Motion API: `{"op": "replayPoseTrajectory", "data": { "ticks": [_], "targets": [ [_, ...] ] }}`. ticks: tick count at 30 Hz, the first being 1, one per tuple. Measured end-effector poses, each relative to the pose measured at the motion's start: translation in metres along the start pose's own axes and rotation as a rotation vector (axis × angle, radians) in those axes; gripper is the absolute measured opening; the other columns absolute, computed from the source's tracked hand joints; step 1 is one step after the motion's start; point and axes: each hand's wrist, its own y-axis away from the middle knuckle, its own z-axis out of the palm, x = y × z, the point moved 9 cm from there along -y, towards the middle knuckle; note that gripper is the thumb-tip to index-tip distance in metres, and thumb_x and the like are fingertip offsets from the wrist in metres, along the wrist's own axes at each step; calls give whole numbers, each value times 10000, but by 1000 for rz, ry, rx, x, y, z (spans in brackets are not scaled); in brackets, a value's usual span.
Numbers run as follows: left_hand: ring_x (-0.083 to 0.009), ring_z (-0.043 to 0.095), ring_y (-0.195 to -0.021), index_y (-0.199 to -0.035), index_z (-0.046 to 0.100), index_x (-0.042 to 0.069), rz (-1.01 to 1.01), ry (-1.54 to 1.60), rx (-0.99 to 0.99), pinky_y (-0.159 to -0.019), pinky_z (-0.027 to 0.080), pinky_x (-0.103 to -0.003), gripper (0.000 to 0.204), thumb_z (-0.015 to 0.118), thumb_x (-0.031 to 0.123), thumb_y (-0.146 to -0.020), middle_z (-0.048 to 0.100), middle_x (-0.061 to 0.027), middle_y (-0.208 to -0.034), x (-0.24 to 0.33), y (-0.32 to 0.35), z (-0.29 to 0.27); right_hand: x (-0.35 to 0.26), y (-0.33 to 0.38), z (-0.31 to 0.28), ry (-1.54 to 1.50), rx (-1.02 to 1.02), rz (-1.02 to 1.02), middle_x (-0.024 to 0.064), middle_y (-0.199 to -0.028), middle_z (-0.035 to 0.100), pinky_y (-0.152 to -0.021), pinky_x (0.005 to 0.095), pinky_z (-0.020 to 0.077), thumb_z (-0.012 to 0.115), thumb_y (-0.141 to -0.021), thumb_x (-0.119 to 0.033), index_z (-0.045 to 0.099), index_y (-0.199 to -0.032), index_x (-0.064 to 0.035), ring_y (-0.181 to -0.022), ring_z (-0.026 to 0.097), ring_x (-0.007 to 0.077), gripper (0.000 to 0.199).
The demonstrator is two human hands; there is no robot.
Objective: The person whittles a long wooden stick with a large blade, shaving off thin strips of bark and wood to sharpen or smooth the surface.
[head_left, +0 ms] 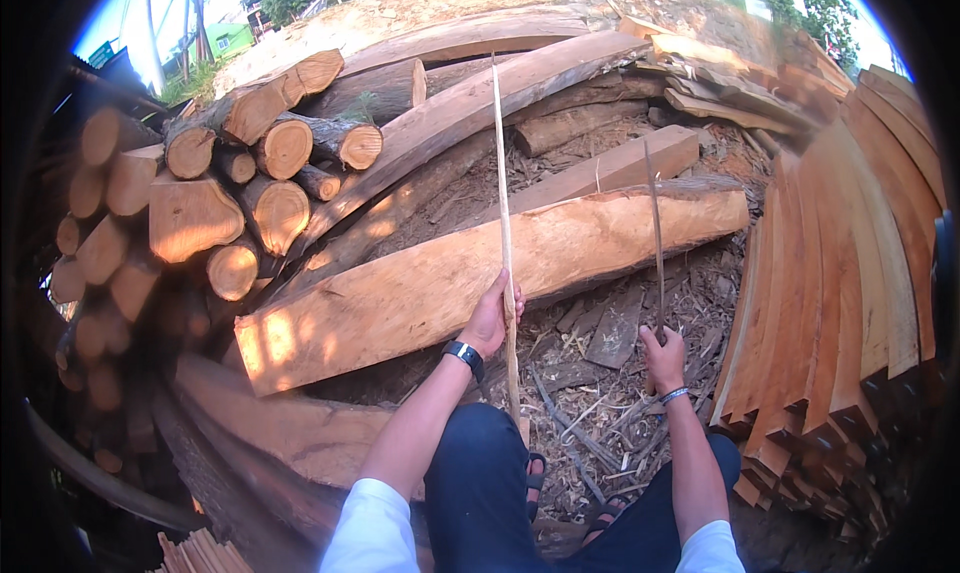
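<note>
My left hand [491, 318], with a dark watch on the wrist, is closed around a long pale wooden stick [502, 183]. The stick stands nearly upright, its lower end down beside my left knee. Over on the right, my right hand [662, 356] grips a thinner, darker stick [656, 223] that also points up and away from me. Both sticks cross in front of a thick squared timber [480, 273] lying aslant ahead of me. The two hands are apart, and neither seems to touch the timber.
Round logs [280, 213] are piled at the left. Sawn planks [830, 263] stack up at the right. Wood chips and bark scraps [610, 413] cover the ground around my sandalled feet. Behind the squared timber, a long slab [480, 103] and further logs lie before a dirt slope [440, 18].
</note>
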Motion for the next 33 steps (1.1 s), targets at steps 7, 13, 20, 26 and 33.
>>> {"op": "replayPoseTrajectory", "data": {
  "ticks": [7,13,20,26,33],
  "targets": [
    [-136,491,-679,-808,497,138,-42,24,27,-673,416,-285,484,439,596,-955,495,5,-706,-8,-3,-5,-1,0,0,32,-15,-18,91,-530,483,-522,357,355,701,-831,-327,536,-638,46,-528,443,139,451],
    [-144,490,-682,-830,498,137,-79,-6,7,-684,420,-300,485,428,601,-954,489,5,-703,-18,-3,-13,-15,4,2,48,-17,-18,87,-527,469,-516,360,349,697,-832,-341,534,-634,38,-523,432,142,458],
    [-141,476,-676,-836,496,142,-43,7,11,-670,408,-290,466,425,585,-965,474,9,-694,-14,-5,-18,-18,5,3,101,-26,-13,87,-527,468,-510,365,342,702,-827,-361,535,-639,40,-522,425,146,473],
    [-127,460,-666,-853,504,139,23,39,35,-646,399,-274,437,462,560,-963,479,10,-713,1,-3,-10,-13,5,4,47,-32,-8,54,-516,435,-486,357,308,714,-826,-351,527,-626,28,-515,382,119,467],
    [-120,481,-676,-896,533,112,209,16,68,-646,415,-268,367,475,461,-995,496,2,-731,49,2,-6,-24,7,4,117,-37,-64,47,-506,428,-475,355,289,714,-827,-346,534,-638,43,-507,368,116,468]
  ]
}}
